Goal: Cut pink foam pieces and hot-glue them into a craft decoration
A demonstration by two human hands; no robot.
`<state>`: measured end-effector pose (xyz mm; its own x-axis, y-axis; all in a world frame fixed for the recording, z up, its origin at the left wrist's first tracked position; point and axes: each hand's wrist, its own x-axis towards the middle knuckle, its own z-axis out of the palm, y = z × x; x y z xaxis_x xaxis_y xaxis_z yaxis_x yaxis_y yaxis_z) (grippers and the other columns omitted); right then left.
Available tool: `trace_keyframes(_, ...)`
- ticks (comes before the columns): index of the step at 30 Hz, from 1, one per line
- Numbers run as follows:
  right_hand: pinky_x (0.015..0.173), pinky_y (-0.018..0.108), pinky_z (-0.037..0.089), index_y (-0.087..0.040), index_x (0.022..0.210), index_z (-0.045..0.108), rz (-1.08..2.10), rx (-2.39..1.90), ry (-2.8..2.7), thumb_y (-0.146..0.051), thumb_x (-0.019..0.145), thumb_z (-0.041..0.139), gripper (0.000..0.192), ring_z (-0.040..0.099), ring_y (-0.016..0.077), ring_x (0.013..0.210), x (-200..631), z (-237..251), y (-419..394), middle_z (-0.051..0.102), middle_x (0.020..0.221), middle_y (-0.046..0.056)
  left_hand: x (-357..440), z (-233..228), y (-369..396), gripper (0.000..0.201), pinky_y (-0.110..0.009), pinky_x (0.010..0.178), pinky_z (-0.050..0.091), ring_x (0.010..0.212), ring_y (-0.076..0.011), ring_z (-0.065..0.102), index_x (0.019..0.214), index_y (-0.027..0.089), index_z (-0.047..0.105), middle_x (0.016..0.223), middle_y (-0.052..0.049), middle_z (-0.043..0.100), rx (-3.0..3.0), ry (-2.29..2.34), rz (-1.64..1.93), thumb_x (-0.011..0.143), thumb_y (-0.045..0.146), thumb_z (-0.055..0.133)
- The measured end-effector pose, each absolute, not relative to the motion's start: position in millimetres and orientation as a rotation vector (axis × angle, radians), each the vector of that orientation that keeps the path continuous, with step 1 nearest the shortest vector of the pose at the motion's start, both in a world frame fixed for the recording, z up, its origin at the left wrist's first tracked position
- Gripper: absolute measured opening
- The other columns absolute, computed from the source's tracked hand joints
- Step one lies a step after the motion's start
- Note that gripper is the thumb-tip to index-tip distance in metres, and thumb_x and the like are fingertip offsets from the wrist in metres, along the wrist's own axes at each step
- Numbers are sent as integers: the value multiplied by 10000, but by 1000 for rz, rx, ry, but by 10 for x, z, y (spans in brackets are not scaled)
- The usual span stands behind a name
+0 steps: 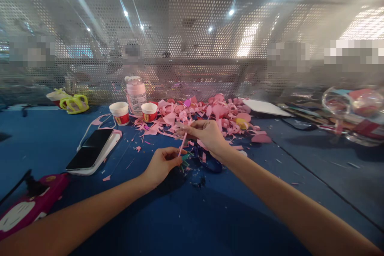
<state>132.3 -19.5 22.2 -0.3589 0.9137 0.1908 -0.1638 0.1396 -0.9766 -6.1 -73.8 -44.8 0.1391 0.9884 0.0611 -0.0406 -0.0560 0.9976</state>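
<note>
Your bare left forearm reaches in from the lower left and your bare right forearm from the lower right, both slanting inward. Your left hand sits lower and nearer to you, its thumb and curled fingers drawn together in a pinch. Your right hand is higher and farther out, also pinching, fingers directed leftward, just apart from the left.
</note>
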Motion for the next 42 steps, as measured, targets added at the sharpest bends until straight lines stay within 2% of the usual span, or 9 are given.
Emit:
trace_keyframes(6, 670, 333, 539, -181, 527, 616, 1435, -793, -1467, -385, 500, 762, 253, 655, 185, 600, 1325, 247, -225, 688, 630, 33, -59, -437, -746, 239, -208, 552, 372, 531, -80, 484, 811, 133, 668, 603, 9, 583, 1277, 1051, 1165, 617, 271, 684)
trace_keyframes(10, 650, 304, 534, -187, 616, 640, 1398, -853, -1605, -363, 508, 764, 241, 662, 193, 677, 1333, 269, -248, 697, 691, 40, -57, -447, -738, 240, -221, 569, 388, 546, -91, 497, 813, 139, 668, 632, -2, 602, 1272, 1036, 1180, 622, 284, 679)
trace_keyframes(17, 631, 266, 526, -181, 547, 622, 1378, -908, -1564, -347, 479, 778, 237, 654, 155, 594, 1334, 199, -203, 679, 597, 15, -50, -415, -745, 235, -222, 561, 380, 537, -93, 484, 796, 141, 679, 598, 8, 583, 1298, 1050, 1155, 603, 275, 688)
trace_keyframes(24, 703, 313, 536, -188, 706, 668, 1443, -909, -1612, -357, 516, 765, 272, 666, 188, 685, 1333, 210, -220, 703, 741, 49, -58, -443, -730, 245, -231, 574, 395, 550, -97, 502, 816, 135, 668, 637, -6, 601, 1289, 1027, 1171, 630, 295, 670)
trace_keyframes(32, 701, 335, 540, -166, 590, 635, 1442, -931, -1572, -380, 508, 759, 261, 666, 209, 690, 1322, 162, -221, 692, 669, 50, -59, -434, -735, 276, -233, 564, 393, 539, -99, 499, 804, 132, 670, 619, -6, 597, 1278, 1024, 1163, 602, 317, 699)
trace_keyframes(37, 724, 325, 536, -201, 729, 673, 1480, -855, -1605, -361, 520, 760, 277, 664, 196, 721, 1321, 131, -213, 699, 745, 41, -64, -437, -722, 301, -243, 565, 395, 542, -107, 501, 758, 128, 662, 618, -17, 601, 1256, 1028, 1188, 589, 373, 704)
trace_keyframes(39, 711, 321, 538, -201, 698, 666, 1438, -862, -1639, -363, 516, 762, 261, 663, 190, 699, 1323, 113, -202, 697, 726, 42, -62, -438, -716, 291, -241, 565, 391, 543, -106, 497, 706, 125, 653, 605, -15, 593, 1258, 1029, 1192, 578, 380, 710)
trace_keyframes(42, 664, 314, 541, -188, 556, 609, 1394, -920, -1623, -367, 492, 768, 248, 660, 185, 635, 1320, 95, -189, 675, 619, 29, -55, -448, -711, 277, -236, 559, 383, 536, -100, 489, 696, 127, 651, 592, -6, 581, 1272, 1021, 1184, 577, 369, 713)
